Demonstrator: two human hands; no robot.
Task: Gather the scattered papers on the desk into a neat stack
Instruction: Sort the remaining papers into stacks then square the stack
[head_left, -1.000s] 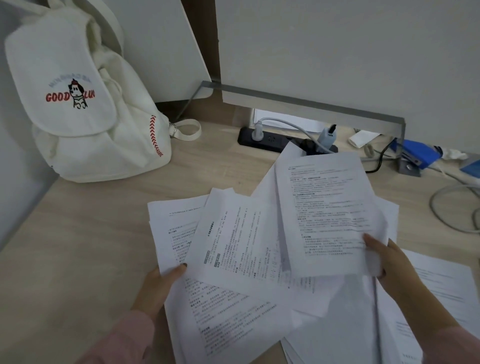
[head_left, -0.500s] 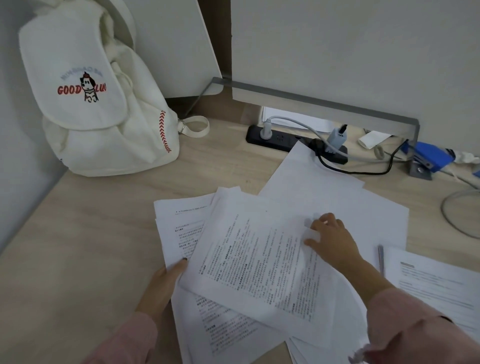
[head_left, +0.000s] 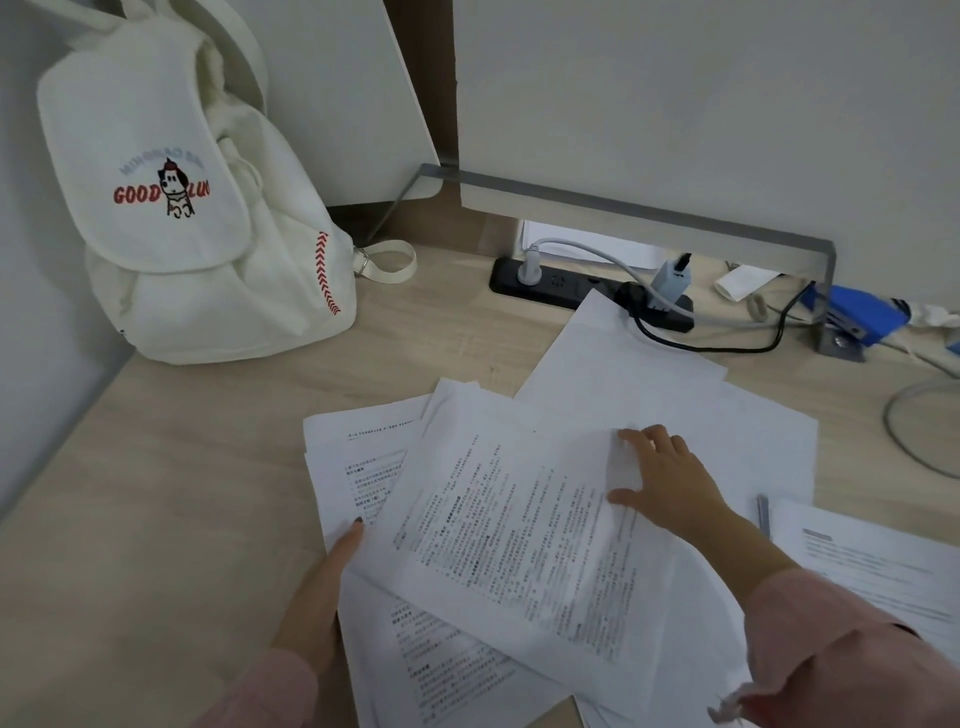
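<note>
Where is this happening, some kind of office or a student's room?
Probably a study desk in a student's room or a partitioned carrel. Printed white paper sheets are spread on a pale wood-grain desk, a cream canvas backpack leans in the corner, and a black power strip sits below the white divider panels.

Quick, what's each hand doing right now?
Left hand: open, thumb on the papers' left edge.
Right hand: open, flat on the top sheet, gripping nothing.
</note>
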